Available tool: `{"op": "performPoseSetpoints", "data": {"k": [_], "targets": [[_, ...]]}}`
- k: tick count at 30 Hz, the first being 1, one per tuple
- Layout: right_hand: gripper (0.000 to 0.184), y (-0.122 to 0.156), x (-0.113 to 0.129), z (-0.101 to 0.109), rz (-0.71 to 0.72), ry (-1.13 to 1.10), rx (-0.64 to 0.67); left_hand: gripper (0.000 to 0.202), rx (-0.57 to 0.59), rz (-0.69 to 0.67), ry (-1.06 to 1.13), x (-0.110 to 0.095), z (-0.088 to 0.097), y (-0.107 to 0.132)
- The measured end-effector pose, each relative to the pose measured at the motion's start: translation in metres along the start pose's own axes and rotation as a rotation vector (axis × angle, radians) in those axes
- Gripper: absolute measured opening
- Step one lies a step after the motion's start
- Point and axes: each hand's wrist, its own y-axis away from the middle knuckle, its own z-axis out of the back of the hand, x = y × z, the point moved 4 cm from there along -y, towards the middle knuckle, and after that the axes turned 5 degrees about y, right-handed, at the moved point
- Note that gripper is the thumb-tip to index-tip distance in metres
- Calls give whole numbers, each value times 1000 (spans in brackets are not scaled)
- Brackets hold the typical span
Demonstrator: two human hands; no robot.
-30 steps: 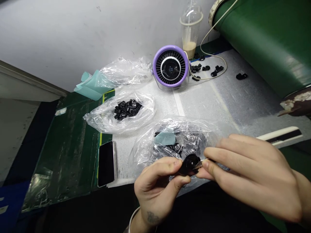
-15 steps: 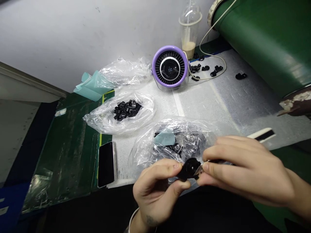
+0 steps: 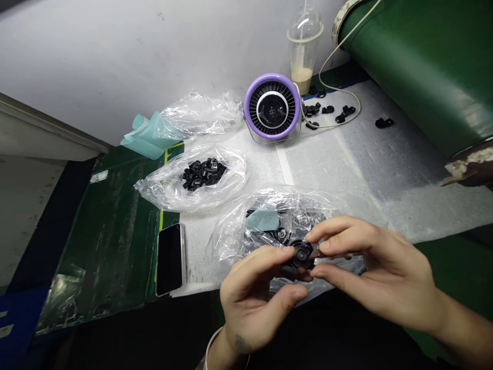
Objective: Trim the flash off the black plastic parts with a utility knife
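Note:
A round black plastic part [image 3: 301, 253] with a ringed face is held up over the nearer plastic bag. My left hand [image 3: 262, 298] grips its left side with the index finger; the left thumb points toward it from below. On the right side, my right hand [image 3: 379, 272] has its fingertips and thumb at the part's edge. Between those right fingers a thin knife blade [image 3: 316, 253] shows against the rim, and most of the knife is hidden by the hand. Beneath, the nearer clear bag [image 3: 231, 231] contains black parts and a light blue piece [image 3: 264, 218].
Another clear bag [image 3: 165, 187] holds many black parts. A phone [image 3: 169, 262] lies at left. Behind stand a purple fan [image 3: 272, 107] and a drink cup [image 3: 302, 56]. Loose black parts [image 3: 384, 123] lie by the cable and a large green cylinder [image 3: 419, 67].
The black part has turned, now showing its ringed face. My right hand has opened its grip somewhat, its thumb now under the part; the knife's white handle has dropped from sight.

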Motion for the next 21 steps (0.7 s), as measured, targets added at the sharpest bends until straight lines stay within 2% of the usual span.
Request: {"op": "performPoseSetpoints", "data": {"k": [3,9,12,14,16,18,21], "targets": [[20,-2,-1,-2,-39,-30,19,42,-41,47,-8,3,2,2],[16,1,-3,-8,-141,-135,76,22,-48,-123,-194,4,7,-2],[17,2,-4,-8,-165,-128,78,11,-83,-140,-225,5,9,-1],[18,2,-5,-7,-178,-83,84,13,-92,-132,-214,6,9,1],[22,3,-6,-5,-187,-13,86,23,-99,-140,-175,5,9,5],[31,4,-4,1,-143,99,42,34,-109,-170,-165,4,8,8],[39,5,6,8,86,323,25,39,-106,-208,-248,1,9,10]]}}
